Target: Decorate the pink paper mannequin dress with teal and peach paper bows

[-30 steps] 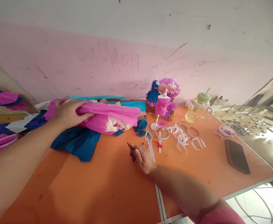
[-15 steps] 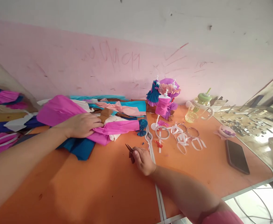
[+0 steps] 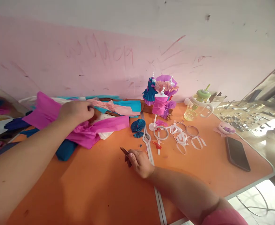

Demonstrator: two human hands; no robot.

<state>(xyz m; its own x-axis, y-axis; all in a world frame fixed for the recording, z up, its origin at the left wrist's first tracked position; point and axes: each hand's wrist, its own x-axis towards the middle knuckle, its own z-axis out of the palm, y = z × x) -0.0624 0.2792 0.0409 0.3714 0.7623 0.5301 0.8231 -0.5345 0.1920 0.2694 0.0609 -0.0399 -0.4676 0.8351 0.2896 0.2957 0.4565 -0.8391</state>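
My left hand [image 3: 75,112] is closed, its fingers curled down into a heap of crepe paper. Just under the fingertips lies a brown piece of crepe paper [image 3: 96,116], and magenta crepe paper [image 3: 112,125] spreads around the hand; which sheet is pinched is partly hidden. Low over the orange table, my right hand [image 3: 140,162] is wrapped round a pair of scissors [image 3: 124,151]. Their dark pointed blades face up and left, nearly together, with the handles hidden in my palm. Between the hands and the wall sit dark blue pleated paper rosettes [image 3: 138,125].
A small doll-form stand in pink paper [image 3: 160,104] stands by the wall among other paper dresses. Near it lie a roll of tape [image 3: 161,137] and several white ribbon loops [image 3: 180,137]. Farther right are a drinking cup [image 3: 196,109], a pink dish [image 3: 226,128] and a phone [image 3: 237,153].
My left hand has lifted slightly and curled from lying flat on the paper, and the magenta sheets have shifted left, away from the blue rosettes. My right hand keeps holding the scissors.
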